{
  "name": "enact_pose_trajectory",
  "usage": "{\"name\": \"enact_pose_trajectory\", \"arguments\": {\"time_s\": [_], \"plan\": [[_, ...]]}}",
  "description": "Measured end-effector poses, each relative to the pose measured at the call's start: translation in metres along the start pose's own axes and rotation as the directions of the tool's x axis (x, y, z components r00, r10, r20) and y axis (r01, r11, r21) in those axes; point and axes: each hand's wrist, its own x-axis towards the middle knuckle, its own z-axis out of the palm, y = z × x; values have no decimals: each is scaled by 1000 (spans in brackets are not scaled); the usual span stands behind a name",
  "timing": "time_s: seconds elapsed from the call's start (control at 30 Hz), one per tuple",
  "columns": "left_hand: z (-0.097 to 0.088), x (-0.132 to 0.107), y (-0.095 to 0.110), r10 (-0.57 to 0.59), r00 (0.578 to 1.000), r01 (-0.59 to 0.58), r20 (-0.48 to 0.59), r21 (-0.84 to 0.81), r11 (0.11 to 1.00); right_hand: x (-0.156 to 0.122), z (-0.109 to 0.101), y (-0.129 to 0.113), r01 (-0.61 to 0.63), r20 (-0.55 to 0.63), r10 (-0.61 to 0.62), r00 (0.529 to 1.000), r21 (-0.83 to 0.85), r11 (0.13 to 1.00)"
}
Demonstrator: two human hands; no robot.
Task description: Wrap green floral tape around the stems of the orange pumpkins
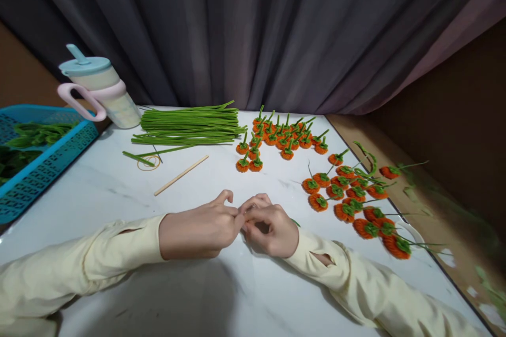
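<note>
My left hand [201,227] and my right hand [269,227] meet at the middle of the white table [118,295], fingers curled and pinched together over something small that they hide. A bit of green [295,222] pokes out behind my right hand. Both arms wear cream sleeves. Several orange pipe-cleaner pumpkins with green stems [348,197] lie to the right of my right hand. Another cluster of pumpkins [282,137] sits farther back. A bundle of green pipe cleaners [190,125] lies beyond my hands.
A thin wooden stick [181,175] and a rubber band [148,163] lie left of centre. A lidded cup with a pink handle [97,89] stands at the back left. A blue basket [35,160] holds green pieces. A dark curtain hangs behind; the table's edge runs along the right.
</note>
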Motion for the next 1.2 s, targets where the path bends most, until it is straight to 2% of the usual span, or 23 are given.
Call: {"name": "enact_pose_trajectory", "arguments": {"time_s": [0.2, 0.33, 0.37, 0.43, 0.53, 0.63, 0.8, 0.87, 0.97, 1.1, 1.2], "plan": [[-10, 5, -8, 5, 1000, -1, 15, -246, 969, -2, 5, 0, 72, 26, -71, 997, -62, 995], [-22, 11, -10, 130, 991, -99, 24, -527, 844, -1, 6, 7, 133, 21, -131, 991, -104, 986], [-26, 12, -9, 170, 985, -117, 39, -572, 812, 0, 6, 9, 134, 20, -132, 991, -109, 985], [-33, 14, -8, 176, 981, -92, 86, -590, 802, 1, 4, 13, 120, 24, -118, 993, -102, 988], [-39, 15, -13, 108, 980, 5, 166, -567, 824, 1, 1, 13, 115, 42, -112, 993, -74, 991], [-40, 15, -23, 37, 980, 98, 198, -625, 774, 0, -2, 9, 99, 49, -96, 994, -63, 993], [-43, 16, -30, -118, 991, 128, 69, -779, 614, 2, -4, 2, 55, -8, -55, 998, -61, 997], [-41, 17, -28, -170, 985, 117, 32, -847, 519, 2, -4, 2, 23, -47, -27, 999, -73, 997], [-33, 21, -21, -251, 968, 87, -11, -922, 378, 3, -4, 3, 11, -45, -15, 999, -71, 997], [-21, 26, -17, -380, 920, 57, -100, -923, 380, 4, -4, 3, 42, -65, -39, 997, 46, 998], [-22, 25, -22, -405, 907, 68, -115, -909, 412, 4, -6, 1, 63, -82, -51, 995, 149, 987]]}}
